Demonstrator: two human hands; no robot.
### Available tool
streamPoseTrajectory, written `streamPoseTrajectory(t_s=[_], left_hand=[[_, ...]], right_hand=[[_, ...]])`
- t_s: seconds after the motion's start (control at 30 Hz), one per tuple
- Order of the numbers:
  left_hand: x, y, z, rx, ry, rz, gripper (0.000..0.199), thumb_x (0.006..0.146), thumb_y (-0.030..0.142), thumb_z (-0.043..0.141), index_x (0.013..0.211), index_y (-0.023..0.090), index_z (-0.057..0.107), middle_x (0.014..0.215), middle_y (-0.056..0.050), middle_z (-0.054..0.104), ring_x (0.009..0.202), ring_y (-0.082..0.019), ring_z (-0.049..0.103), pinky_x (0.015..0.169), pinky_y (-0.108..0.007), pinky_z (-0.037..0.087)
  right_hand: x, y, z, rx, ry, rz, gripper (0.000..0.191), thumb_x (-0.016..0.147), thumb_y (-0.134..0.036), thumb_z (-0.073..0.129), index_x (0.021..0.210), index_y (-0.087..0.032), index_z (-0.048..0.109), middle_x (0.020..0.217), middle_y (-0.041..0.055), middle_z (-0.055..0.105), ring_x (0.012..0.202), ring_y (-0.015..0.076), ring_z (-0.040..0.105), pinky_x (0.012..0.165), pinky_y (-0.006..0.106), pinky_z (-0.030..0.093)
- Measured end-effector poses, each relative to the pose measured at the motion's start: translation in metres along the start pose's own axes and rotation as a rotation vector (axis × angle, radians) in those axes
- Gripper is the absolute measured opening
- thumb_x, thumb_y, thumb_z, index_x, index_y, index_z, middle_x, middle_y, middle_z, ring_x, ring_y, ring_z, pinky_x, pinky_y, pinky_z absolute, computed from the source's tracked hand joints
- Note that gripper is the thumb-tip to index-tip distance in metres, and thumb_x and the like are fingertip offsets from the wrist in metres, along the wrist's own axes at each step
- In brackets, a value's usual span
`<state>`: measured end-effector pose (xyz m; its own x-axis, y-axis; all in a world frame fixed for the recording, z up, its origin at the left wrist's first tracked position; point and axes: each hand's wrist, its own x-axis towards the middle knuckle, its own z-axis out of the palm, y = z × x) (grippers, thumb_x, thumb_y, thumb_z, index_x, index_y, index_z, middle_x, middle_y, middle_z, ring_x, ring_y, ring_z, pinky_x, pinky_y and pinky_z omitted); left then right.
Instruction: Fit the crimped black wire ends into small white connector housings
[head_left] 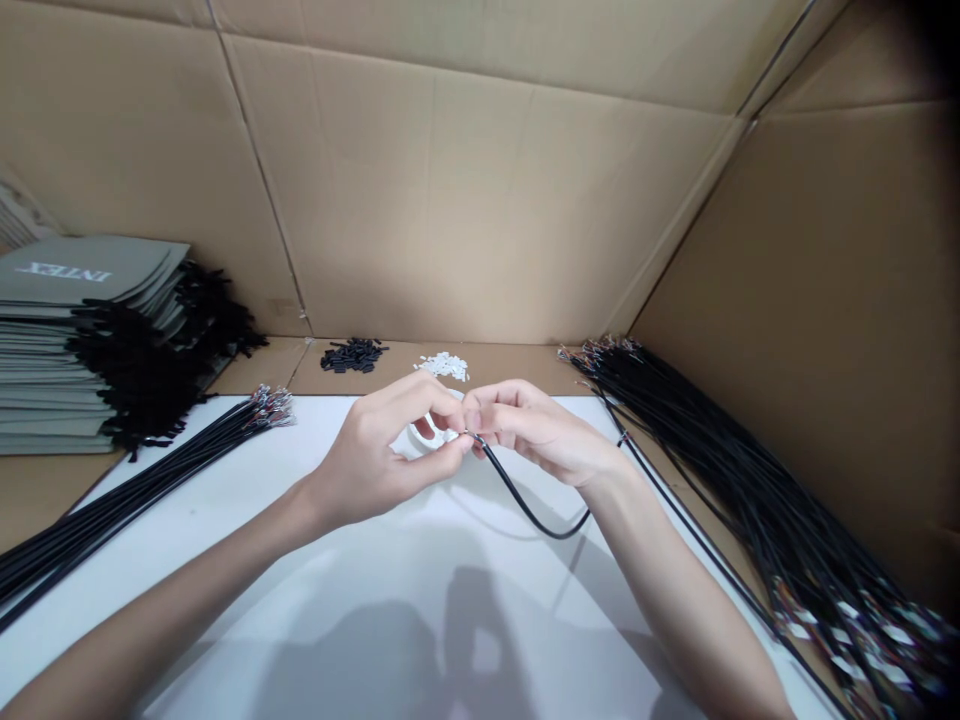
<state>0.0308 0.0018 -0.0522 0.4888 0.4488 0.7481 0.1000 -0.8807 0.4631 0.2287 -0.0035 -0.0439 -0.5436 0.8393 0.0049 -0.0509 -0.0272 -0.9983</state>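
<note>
A black cable [525, 507] hangs in a loop from the fingertips over the white table and passes behind my right wrist. My right hand [536, 425] is closed in a pinch at the cable's end, where thin wires show. Against it, my left hand [401, 435] meets the same end with thumb and fingers pinched together; the tiny thing between those fingertips is too small to name. Partly hidden behind my left fingers is a round white object [421, 440]. Just beyond the hands lie a pile of small white pieces [444, 366] and a pile of short black tubes [352, 355].
On the right lies a large bundle of black cables [697, 450] with bare wire ends. A smaller cable bundle [172, 455] rests on the left. Behind it rises a stack of grey sleeves [52, 350] with black straps. Cardboard walls [480, 200] enclose the back and right.
</note>
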Motion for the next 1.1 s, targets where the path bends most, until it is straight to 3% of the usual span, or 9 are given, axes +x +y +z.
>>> streamPoseTrajectory(t_s=[0.23, 0.33, 0.4, 0.53, 0.8, 0.97, 1.1], left_hand=[[-0.004, -0.008, 0.002, 0.032, -0.053, 0.05, 0.016, 0.084, 0.003, 0.064, 0.09, 0.018, 0.061, 0.081, 0.0, 0.066, 0.071, -0.011, 0.059, 0.069, -0.023, 0.052], [-0.004, -0.011, 0.005, 0.05, -0.03, 0.127, 0.016, 0.086, 0.004, 0.063, 0.092, 0.019, 0.063, 0.081, -0.001, 0.069, 0.072, -0.012, 0.063, 0.07, -0.024, 0.055], [-0.002, -0.011, 0.005, 0.043, 0.014, 0.133, 0.016, 0.088, 0.006, 0.065, 0.096, 0.019, 0.066, 0.083, -0.002, 0.072, 0.074, -0.013, 0.066, 0.07, -0.023, 0.057], [0.0, -0.007, 0.003, -0.023, 0.118, 0.029, 0.017, 0.085, 0.012, 0.073, 0.1, 0.019, 0.071, 0.093, -0.003, 0.075, 0.081, -0.012, 0.069, 0.069, -0.019, 0.061], [0.001, 0.006, -0.004, -0.195, 0.205, -0.267, 0.012, 0.085, 0.013, 0.075, 0.093, 0.022, 0.077, 0.096, -0.002, 0.078, 0.088, -0.014, 0.073, 0.074, -0.02, 0.063], [0.004, 0.011, -0.006, -0.3, 0.212, -0.361, 0.007, 0.084, 0.015, 0.075, 0.089, 0.019, 0.076, 0.091, -0.003, 0.079, 0.083, -0.018, 0.076, 0.071, -0.025, 0.066], [0.004, 0.005, -0.009, -0.257, 0.222, -0.273, 0.008, 0.083, 0.012, 0.072, 0.085, 0.019, 0.075, 0.094, -0.003, 0.08, 0.088, -0.019, 0.076, 0.076, -0.028, 0.067]], right_hand=[[-0.005, -0.01, -0.008, -0.213, 0.001, -0.086, 0.009, 0.077, -0.012, 0.062, 0.069, -0.016, 0.063, 0.064, -0.0047, 0.055, 0.063, 0.0094, 0.046, 0.063, 0.024, 0.037], [-0.008, -0.01, -0.009, -0.261, -0.011, -0.124, 0.006, 0.078, -0.014, 0.066, 0.072, -0.016, 0.065, 0.066, -0.0041, 0.058, 0.061, 0.0091, 0.047, 0.06, 0.023, 0.036], [-0.008, -0.01, -0.008, -0.267, 0.05, -0.177, 0.009, 0.079, -0.015, 0.065, 0.07, -0.016, 0.064, 0.065, -0.0038, 0.058, 0.061, 0.009, 0.048, 0.059, 0.023, 0.037], [-0.005, -0.008, 0.002, -0.233, 0.259, -0.312, 0.011, 0.08, -0.014, 0.064, 0.069, -0.016, 0.063, 0.065, -0.0039, 0.058, 0.062, 0.0087, 0.049, 0.06, 0.023, 0.038], [0.005, 0.01, 0.021, -0.114, 0.479, -0.495, 0.014, 0.084, -0.021, 0.067, 0.071, -0.02, 0.063, 0.068, -0.0024, 0.059, 0.065, 0.0119, 0.05, 0.062, 0.026, 0.041], [0.008, 0.019, 0.023, -0.115, 0.505, -0.528, 0.018, 0.087, -0.033, 0.071, 0.074, -0.021, 0.064, 0.069, -0.0015, 0.056, 0.067, 0.0137, 0.049, 0.063, 0.027, 0.042], [0.007, 0.016, 0.026, -0.034, 0.357, -0.466, 0.019, 0.091, -0.036, 0.067, 0.081, -0.021, 0.06, 0.079, -0.0011, 0.058, 0.074, 0.0126, 0.054, 0.071, 0.026, 0.048]])
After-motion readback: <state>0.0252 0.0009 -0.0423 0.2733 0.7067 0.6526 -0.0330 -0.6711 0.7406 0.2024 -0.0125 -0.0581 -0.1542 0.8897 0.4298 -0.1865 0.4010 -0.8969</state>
